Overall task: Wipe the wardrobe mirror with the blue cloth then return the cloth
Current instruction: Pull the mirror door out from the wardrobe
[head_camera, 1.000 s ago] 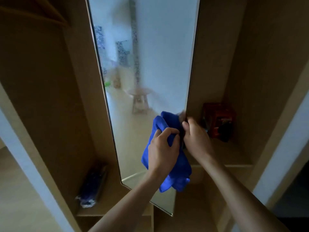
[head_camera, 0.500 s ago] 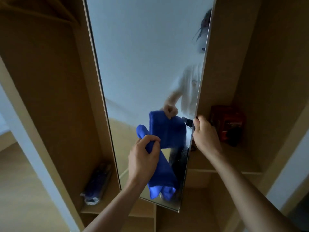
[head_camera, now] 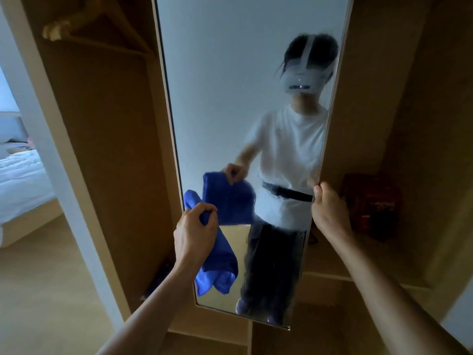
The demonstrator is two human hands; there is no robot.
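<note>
The tall wardrobe mirror [head_camera: 225, 103] stands swung out in front of me and shows a reflected person in a white shirt. My left hand [head_camera: 195, 233] grips the blue cloth [head_camera: 220, 267], which hangs bunched below my fist just in front of the mirror's lower left part. The cloth's reflection shows in the glass above it. My right hand [head_camera: 329, 211] holds the mirror's right edge, thumb on the front, fingers hidden behind.
Wooden wardrobe walls flank the mirror on both sides. A dark red box [head_camera: 371, 203] sits on the right shelf [head_camera: 332, 267] behind my right hand. A wooden hanger [head_camera: 84, 21] hangs top left. A bed [head_camera: 20, 180] lies beyond the wardrobe at the left.
The mirror has swung round further to face me, with my right hand on its edge. My left hand with the cloth has moved left across the glass.
</note>
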